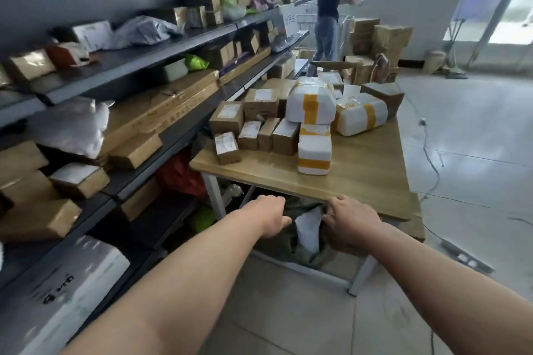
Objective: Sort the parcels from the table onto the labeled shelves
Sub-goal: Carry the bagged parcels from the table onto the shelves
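Where wood-grain table stands beside grey metal shelves on glossy pale tile floor, parcels sit at far end: brown cardboard boxes w/ white labels, soft white bundles w/ yellow tape. Under near edge: crumpled olive cloth sack, white packet inside. R hand fingers curled on sack rim. L hand fingers hidden, can't tell grip.

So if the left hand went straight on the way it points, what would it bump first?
Most likely the dark green sack under the table; the left hand is right at its rim and may touch it. The white parcel inside sits further right. Depth is unclear.
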